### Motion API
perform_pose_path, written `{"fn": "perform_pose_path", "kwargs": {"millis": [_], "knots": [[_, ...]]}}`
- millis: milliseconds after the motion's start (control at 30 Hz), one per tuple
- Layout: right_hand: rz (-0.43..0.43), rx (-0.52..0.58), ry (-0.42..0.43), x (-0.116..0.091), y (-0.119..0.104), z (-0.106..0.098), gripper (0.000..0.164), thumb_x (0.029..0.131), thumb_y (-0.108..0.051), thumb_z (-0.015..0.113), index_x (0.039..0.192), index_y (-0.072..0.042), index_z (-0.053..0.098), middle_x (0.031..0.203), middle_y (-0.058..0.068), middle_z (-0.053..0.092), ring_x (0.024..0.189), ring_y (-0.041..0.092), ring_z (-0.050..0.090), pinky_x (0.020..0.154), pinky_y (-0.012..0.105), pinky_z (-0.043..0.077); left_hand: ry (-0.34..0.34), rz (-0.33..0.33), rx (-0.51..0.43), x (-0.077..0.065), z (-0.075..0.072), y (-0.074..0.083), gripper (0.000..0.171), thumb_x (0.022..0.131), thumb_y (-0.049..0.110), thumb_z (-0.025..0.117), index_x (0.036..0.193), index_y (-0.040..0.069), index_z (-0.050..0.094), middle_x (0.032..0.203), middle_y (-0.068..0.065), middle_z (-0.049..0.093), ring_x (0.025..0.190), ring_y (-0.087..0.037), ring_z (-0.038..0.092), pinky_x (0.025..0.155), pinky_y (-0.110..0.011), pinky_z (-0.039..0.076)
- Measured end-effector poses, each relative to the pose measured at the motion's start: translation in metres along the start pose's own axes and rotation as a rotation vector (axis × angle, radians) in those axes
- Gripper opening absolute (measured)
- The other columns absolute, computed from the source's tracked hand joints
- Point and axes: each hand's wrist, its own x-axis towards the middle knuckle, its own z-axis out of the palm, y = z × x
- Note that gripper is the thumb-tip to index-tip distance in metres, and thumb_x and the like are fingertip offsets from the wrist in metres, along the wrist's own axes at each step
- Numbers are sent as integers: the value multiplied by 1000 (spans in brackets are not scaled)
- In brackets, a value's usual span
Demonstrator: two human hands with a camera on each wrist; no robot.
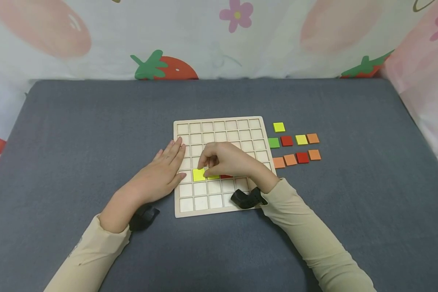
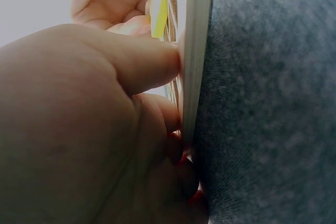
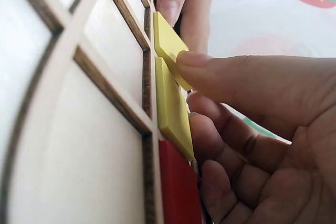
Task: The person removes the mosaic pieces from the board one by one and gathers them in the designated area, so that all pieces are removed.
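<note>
A pale wooden grid board lies on the grey cloth. My right hand reaches over its middle and pinches a yellow square tile by its edge, over a cell in the second column. Beside that tile, in the same row, sit another yellow tile and a red tile, partly covered by the hand in the head view. My left hand rests on the board's left border, fingers extended and thumb on the wood. The left wrist view shows that thumb against the board's edge.
Right of the board lie loose square tiles: a lone yellow one, then two rows with a green tile, a red tile and several orange ones. A patterned curtain hangs behind the table.
</note>
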Motion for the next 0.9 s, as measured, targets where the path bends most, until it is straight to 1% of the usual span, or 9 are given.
{"fn": "perform_pose_path", "kwargs": {"millis": [233,400,667,900], "knots": [[-8,32,-3,0,0,-1,10,78,-3,74,86,-6,69,80,-2,64,72,10,57,68,23,48,-2,-4,3,1,0,0,66,100,26,42,148,-6,9,156,-18,-4,143,-31,-4,112,-52,10],[-18,35,-1,0,-1,-1,11,80,-2,72,91,-4,71,79,-1,64,72,10,57,69,23,48,1,-4,4,1,0,0,66,100,25,43,148,-6,10,156,-18,-3,143,-31,-3,112,-52,10],[-56,16,7,-1,0,-1,11,82,-1,70,92,-2,73,82,1,65,74,8,57,71,22,48,9,3,4,1,1,-1,66,100,25,43,148,-7,10,156,-19,-3,143,-31,-4,112,-52,10],[-75,31,6,-1,0,-1,10,82,-1,70,92,-3,73,85,2,67,76,8,59,73,22,50,8,9,-2,1,0,0,66,100,25,42,148,-7,10,156,-20,-2,143,-32,-3,112,-53,10]]}}
